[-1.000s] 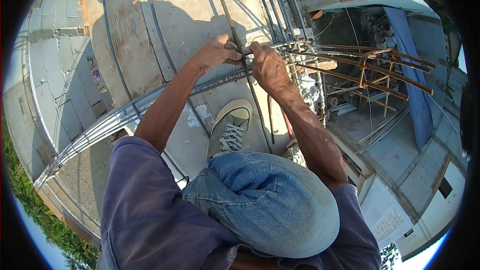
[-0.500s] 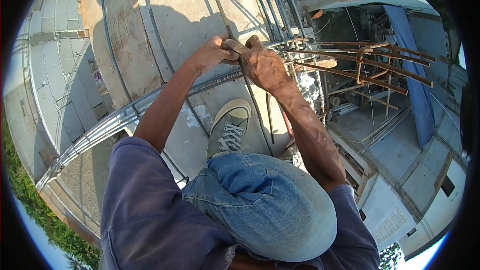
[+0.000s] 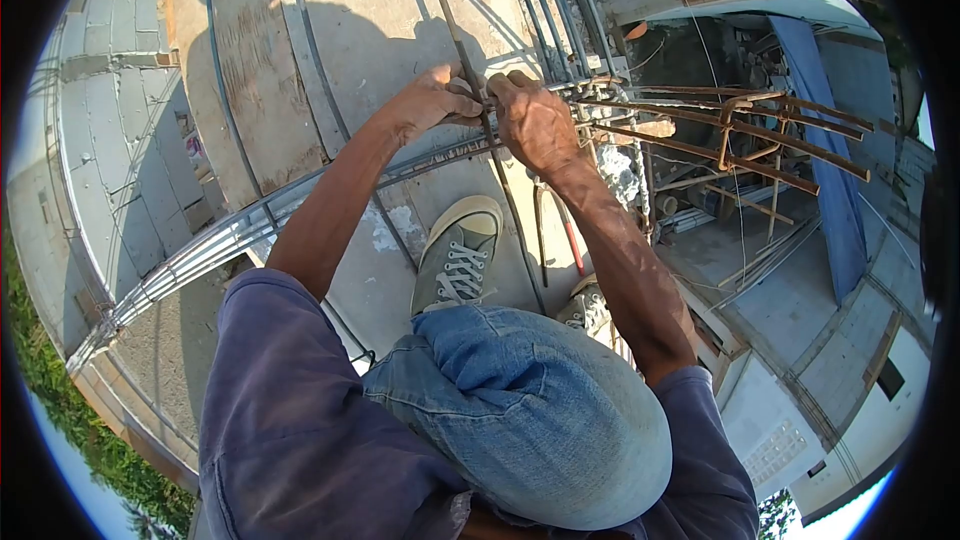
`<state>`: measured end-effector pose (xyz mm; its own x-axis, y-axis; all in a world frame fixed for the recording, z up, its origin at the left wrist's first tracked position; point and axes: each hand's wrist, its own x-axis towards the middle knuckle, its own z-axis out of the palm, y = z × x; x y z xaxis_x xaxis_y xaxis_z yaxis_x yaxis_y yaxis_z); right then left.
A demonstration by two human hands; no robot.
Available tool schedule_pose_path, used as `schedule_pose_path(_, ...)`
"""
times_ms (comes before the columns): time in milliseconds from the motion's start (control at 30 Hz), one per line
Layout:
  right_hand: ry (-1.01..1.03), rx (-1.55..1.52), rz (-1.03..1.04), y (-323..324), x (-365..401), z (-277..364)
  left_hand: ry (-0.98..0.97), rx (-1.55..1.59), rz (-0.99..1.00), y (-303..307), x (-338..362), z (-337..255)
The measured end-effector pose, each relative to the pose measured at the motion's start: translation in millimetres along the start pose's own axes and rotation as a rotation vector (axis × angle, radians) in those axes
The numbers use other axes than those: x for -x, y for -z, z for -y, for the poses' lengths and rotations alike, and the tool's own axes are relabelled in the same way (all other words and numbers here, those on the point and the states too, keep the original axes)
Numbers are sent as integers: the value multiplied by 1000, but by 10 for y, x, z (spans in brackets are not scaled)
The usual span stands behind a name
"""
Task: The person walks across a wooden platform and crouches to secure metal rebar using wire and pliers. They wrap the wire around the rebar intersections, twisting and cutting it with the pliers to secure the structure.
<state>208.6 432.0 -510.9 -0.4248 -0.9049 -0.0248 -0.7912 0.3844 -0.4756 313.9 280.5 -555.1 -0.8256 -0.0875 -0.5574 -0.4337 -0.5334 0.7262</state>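
A steel reinforcing bar (image 3: 507,200) runs lengthwise between my hands and crosses a bundle of bars (image 3: 410,162). My left hand (image 3: 435,103) is closed at the left side of this crossing, its fingertips against the upright bar. On the other side, my right hand (image 3: 537,125) is curled with its fingers pinched close to the same bar. Whatever is between the fingers is too small or hidden to make out. Below my right hand lies a hand tool with a red handle (image 3: 573,243), partly hidden by my forearm.
More bars (image 3: 220,70) lie across the boards (image 3: 250,50). Rusty bar ends (image 3: 790,145) jut out at right, above a lower area with a blue sheet (image 3: 825,160). My shoe (image 3: 460,255) rests on the boards near the bundle.
My hands have drawn slightly apart at the crossing; the right has shifted a little right. The fingers that met over the bar are now on either side of it.
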Motion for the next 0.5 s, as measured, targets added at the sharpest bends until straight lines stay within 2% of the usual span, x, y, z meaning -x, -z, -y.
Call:
schedule_pose_path(100,38,-37,12,46,21,61,15,-48,-4,7,-5,8)
schedule_pose_path(200,2,83,-36,102,110,49,34,-29,20,38,-31,11)
schedule_pose_path(267,-79,123,110,146,154,-28,34,-28,10,33,-32,1)
schedule_pose_path(333,-64,133,113,182,192,13,41,-28,1,11,-18,-6)
schedule_pose_path(400,67,136,54,211,155,94,45,-22,-16,7,-16,-10)
schedule_pose_path(467,100,169,101,263,77,203,24,-4,27,94,-113,90)
schedule_pose_path(500,224,178,74,247,22,221,5,7,75,98,-112,84)
